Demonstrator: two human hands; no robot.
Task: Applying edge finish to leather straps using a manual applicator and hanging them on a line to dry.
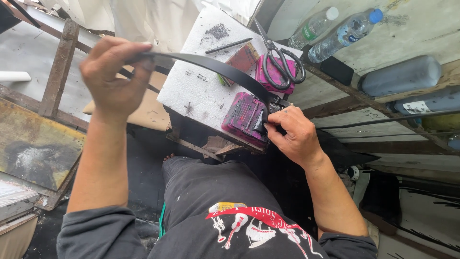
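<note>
**Black strap stretched over a stained workbench**

Here, seen from above, I hold a long black strap [218, 67] between my two hands, so that it arcs across the white foam board [201, 91] that tops my small work stand. My left hand [115, 79] is raised to the left of the board, its fingers closed around one end of the strap and pinching it flat against the thumb. My right hand [292, 134] sits lower, at the board's near right corner, with the fingertips clamped on the strap's other end, where it comes down against a magenta-stained block [244, 117]. Whether that end touches the block or only hangs just over it, I cannot tell.

A second magenta-stained block [269, 72] lies farther back on the board, and a pair of black-handled scissors [282, 60] rests on top of it. Beside that block is a reddish-brown block [242, 58], and a thin dark pencil-like stick [229, 45] lies near the board's far edge. Dark smudges mark the foam.

Beyond the board, on a pale shelf, two clear plastic bottles [335, 31] lie on their sides, one with a white cap and one with a blue cap. Nearby, large grey bottles [402, 74] lie on a wooden ledge. A rusty metal frame [60, 67] crosses the floor at left. My lap, in dark trousers, fills the foreground.
</note>
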